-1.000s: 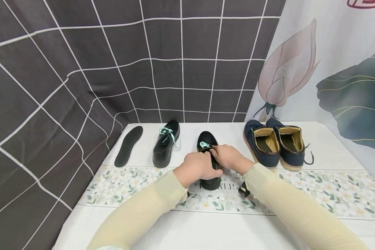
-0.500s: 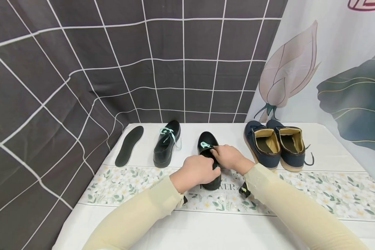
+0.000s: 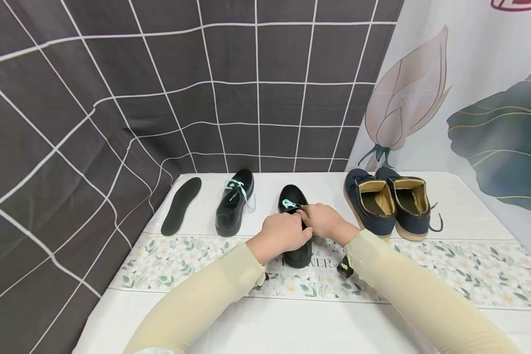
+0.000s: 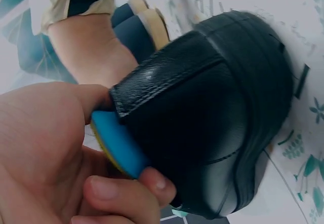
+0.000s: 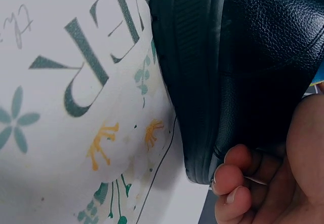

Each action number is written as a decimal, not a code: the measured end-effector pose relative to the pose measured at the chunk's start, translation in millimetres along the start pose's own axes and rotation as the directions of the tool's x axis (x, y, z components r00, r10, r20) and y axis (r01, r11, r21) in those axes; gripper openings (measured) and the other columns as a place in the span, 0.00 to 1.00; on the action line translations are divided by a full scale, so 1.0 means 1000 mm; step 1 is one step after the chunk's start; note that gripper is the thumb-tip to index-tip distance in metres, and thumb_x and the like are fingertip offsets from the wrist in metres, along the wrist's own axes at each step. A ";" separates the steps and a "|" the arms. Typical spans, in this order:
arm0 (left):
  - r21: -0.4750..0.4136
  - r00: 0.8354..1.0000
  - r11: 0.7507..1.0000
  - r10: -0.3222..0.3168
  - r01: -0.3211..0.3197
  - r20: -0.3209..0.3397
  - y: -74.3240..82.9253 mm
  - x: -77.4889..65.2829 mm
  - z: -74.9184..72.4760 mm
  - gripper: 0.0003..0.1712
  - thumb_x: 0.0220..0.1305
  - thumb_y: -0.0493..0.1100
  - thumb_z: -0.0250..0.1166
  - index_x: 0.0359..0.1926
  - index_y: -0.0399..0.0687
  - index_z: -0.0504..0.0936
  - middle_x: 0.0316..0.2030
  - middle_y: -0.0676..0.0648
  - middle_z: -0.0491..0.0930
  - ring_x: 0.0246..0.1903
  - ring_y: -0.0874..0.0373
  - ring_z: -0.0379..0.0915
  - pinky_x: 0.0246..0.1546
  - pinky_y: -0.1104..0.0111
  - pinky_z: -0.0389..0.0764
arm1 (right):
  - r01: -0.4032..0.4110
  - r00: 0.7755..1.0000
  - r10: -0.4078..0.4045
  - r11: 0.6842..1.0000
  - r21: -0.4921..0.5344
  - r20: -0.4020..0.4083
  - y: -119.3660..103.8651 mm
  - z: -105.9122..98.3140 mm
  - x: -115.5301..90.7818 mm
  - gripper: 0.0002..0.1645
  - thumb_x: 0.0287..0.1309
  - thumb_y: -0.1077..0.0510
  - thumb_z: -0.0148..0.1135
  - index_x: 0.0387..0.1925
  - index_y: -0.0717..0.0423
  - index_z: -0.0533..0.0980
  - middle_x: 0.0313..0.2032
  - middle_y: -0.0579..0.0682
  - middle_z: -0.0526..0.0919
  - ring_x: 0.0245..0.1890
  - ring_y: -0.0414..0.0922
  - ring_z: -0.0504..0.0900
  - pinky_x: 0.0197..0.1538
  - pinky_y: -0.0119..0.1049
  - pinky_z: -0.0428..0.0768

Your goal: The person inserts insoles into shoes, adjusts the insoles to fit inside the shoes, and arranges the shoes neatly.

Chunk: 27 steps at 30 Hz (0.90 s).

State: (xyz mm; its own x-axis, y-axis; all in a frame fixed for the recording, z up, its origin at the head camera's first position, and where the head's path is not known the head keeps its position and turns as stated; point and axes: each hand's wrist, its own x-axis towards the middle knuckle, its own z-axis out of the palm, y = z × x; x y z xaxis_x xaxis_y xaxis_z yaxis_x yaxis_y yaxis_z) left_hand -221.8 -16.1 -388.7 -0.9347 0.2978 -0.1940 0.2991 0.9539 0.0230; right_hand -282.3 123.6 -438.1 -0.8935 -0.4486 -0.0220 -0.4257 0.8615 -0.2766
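Observation:
A black lace-up leather shoe (image 3: 297, 258) with mint laces (image 3: 288, 203) stands on the table, toe away from me. My left hand (image 3: 281, 237) reaches over its opening. In the left wrist view that hand pinches a blue insole (image 4: 117, 142) with a yellow edge, partly inside the shoe above the heel; its front is hidden. My right hand (image 3: 322, 220) grips the shoe's right side by the opening, and its curled fingers (image 5: 234, 178) lie against the leather in the right wrist view.
Left of the hands stands a matching black shoe (image 3: 230, 216), with a loose dark insole (image 3: 181, 206) lying beyond it. Two navy shoes (image 3: 380, 226) with tan linings sit to the right. A dark grid-patterned cloth (image 3: 283, 108) rises behind the white table (image 3: 309, 327).
My left hand shifts slightly over the shoe's opening, its thumb drawing forward from the heel area toward the toe. My right hand and the shoe stay in place.

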 end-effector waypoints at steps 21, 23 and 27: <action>-0.132 0.985 0.976 0.170 -0.173 -0.035 -0.028 -0.007 0.008 0.27 0.72 0.67 0.50 0.38 0.56 0.86 0.33 0.53 0.85 0.31 0.57 0.79 0.28 0.63 0.77 | -0.032 0.999 0.032 0.999 0.013 0.012 0.001 0.004 0.001 0.27 0.78 0.49 0.41 0.61 0.61 0.76 0.42 0.59 0.86 0.42 0.55 0.86 0.46 0.51 0.82; -0.144 0.973 0.962 0.227 -0.230 -0.037 -0.032 -0.010 0.003 0.22 0.74 0.61 0.53 0.31 0.58 0.85 0.28 0.55 0.82 0.29 0.60 0.76 0.30 0.64 0.76 | -0.031 1.000 0.031 0.999 0.011 -0.001 0.001 0.003 0.001 0.27 0.78 0.48 0.41 0.60 0.61 0.77 0.39 0.57 0.86 0.39 0.53 0.86 0.43 0.50 0.81; -0.188 0.954 0.935 0.296 -0.299 -0.048 -0.037 -0.011 0.000 0.16 0.74 0.56 0.56 0.35 0.59 0.86 0.31 0.59 0.82 0.32 0.62 0.76 0.37 0.66 0.77 | -0.027 1.000 0.027 1.000 0.013 -0.002 0.000 0.000 0.001 0.27 0.78 0.48 0.41 0.60 0.60 0.78 0.34 0.54 0.85 0.36 0.51 0.85 0.40 0.48 0.80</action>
State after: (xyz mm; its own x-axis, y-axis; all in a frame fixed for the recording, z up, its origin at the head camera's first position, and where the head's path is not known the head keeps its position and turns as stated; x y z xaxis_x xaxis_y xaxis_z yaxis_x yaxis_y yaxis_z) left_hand -222.8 -55.0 -387.0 -0.8126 0.5679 -0.1309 0.5237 0.8101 0.2636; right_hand -283.1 123.5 -438.5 -0.9051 -0.4243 -0.0274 -0.3993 0.8704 -0.2881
